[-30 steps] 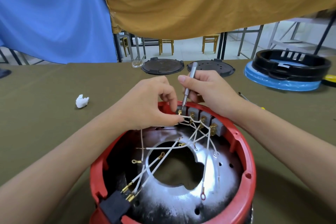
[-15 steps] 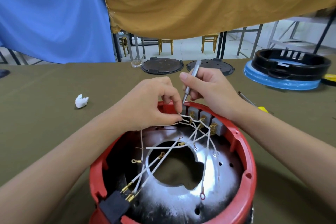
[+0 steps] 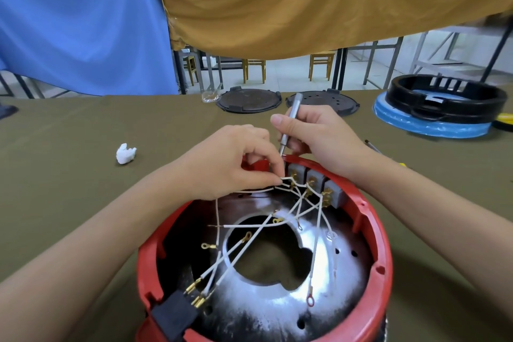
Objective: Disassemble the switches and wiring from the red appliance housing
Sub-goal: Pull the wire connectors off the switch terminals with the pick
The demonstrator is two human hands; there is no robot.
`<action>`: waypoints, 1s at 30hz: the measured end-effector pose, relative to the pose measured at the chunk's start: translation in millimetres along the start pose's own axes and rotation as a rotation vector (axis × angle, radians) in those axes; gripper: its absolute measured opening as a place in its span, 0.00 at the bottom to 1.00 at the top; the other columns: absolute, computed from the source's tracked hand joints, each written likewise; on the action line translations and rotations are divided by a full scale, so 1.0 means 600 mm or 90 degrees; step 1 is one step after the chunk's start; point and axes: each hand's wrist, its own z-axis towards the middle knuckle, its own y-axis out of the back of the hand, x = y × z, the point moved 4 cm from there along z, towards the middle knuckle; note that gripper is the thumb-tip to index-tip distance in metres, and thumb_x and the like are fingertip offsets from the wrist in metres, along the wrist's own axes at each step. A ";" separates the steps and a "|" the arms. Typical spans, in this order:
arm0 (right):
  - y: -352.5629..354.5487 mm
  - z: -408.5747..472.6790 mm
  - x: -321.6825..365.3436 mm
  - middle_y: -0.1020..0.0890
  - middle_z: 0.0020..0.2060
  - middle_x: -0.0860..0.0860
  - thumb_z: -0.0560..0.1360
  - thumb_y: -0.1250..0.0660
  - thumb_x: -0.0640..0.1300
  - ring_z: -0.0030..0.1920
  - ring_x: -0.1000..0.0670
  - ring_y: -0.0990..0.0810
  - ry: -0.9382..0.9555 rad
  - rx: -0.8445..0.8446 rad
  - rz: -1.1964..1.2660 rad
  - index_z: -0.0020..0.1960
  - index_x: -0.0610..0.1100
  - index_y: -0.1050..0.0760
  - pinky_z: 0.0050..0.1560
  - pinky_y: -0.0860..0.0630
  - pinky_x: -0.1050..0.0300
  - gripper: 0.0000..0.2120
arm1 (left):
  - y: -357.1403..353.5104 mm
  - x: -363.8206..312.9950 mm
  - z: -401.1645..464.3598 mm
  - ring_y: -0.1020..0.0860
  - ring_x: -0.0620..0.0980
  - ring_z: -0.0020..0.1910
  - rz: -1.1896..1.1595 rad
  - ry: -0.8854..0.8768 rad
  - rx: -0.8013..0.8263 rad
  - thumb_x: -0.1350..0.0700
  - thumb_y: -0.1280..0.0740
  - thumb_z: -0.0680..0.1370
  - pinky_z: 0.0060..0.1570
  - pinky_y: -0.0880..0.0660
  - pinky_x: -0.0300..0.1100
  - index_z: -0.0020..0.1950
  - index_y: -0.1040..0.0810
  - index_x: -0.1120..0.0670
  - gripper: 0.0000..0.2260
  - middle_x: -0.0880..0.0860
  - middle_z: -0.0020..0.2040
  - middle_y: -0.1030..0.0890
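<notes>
The round red appliance housing [image 3: 380, 233] lies open-side up in front of me, its metal floor crossed by white wires [image 3: 244, 247] ending in brass lugs. A row of grey switches [image 3: 313, 179] sits inside the far rim. My left hand [image 3: 230, 164] pinches white wires right beside the leftmost switch. My right hand [image 3: 319, 136] grips a thin silver screwdriver [image 3: 288, 122], its tip down at the left end of the switch row, behind my left fingers. A black connector block [image 3: 173, 316] sits at the near rim.
Two dark round plates [image 3: 247, 101] lie at the table's far edge. A black ring on blue plastic [image 3: 444, 100] sits far right. A white crumpled scrap [image 3: 125, 153] lies on the left; a second tool with a yellow part [image 3: 373, 147] lies behind my right wrist.
My right hand has lifted and tilted the screwdriver slightly, the tip coming up from the leftmost switch terminal. My left hand keeps its pinch on the wires.
</notes>
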 end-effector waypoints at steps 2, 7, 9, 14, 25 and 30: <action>-0.003 0.002 -0.004 0.29 0.25 0.50 0.80 0.33 0.49 0.26 0.53 0.34 -0.031 0.010 0.010 0.36 0.44 0.26 0.30 0.33 0.65 0.16 | 0.000 0.001 0.000 0.30 0.50 0.37 -0.015 0.003 0.012 0.55 0.24 0.73 0.43 0.36 0.31 0.44 0.15 0.50 0.02 0.50 0.33 0.31; -0.003 -0.004 0.004 0.27 0.27 0.44 0.80 0.33 0.48 0.29 0.51 0.31 0.023 -0.013 -0.001 0.39 0.38 0.24 0.37 0.30 0.57 0.16 | 0.000 0.004 0.000 0.29 0.50 0.38 -0.045 0.022 -0.003 0.54 0.23 0.71 0.41 0.32 0.35 0.43 0.15 0.48 0.04 0.52 0.35 0.28; -0.004 -0.008 0.015 0.24 0.32 0.35 0.80 0.34 0.47 0.32 0.48 0.29 0.079 -0.013 -0.034 0.43 0.33 0.24 0.38 0.29 0.50 0.17 | 0.001 0.004 0.000 0.29 0.49 0.37 -0.036 0.024 -0.019 0.54 0.22 0.70 0.40 0.34 0.34 0.43 0.18 0.49 0.07 0.50 0.34 0.31; -0.005 -0.009 0.023 0.24 0.32 0.37 0.81 0.34 0.46 0.32 0.49 0.28 0.115 -0.008 -0.069 0.43 0.33 0.24 0.35 0.30 0.47 0.15 | 0.002 0.008 -0.001 0.30 0.46 0.37 -0.026 0.047 -0.044 0.53 0.20 0.68 0.39 0.35 0.31 0.39 0.20 0.49 0.09 0.45 0.34 0.30; -0.006 -0.003 -0.002 0.30 0.24 0.51 0.81 0.35 0.50 0.24 0.55 0.35 -0.077 0.010 0.031 0.39 0.42 0.25 0.27 0.34 0.68 0.15 | 0.005 0.006 -0.001 0.30 0.45 0.33 0.001 0.048 -0.078 0.52 0.20 0.67 0.37 0.35 0.30 0.35 0.18 0.50 0.08 0.44 0.30 0.33; -0.011 -0.008 -0.004 0.31 0.24 0.53 0.80 0.35 0.51 0.25 0.55 0.34 -0.104 0.047 0.033 0.37 0.44 0.27 0.31 0.31 0.66 0.16 | 0.007 0.002 -0.003 0.29 0.46 0.35 0.006 0.015 -0.074 0.55 0.20 0.68 0.38 0.35 0.30 0.38 0.18 0.50 0.07 0.45 0.29 0.33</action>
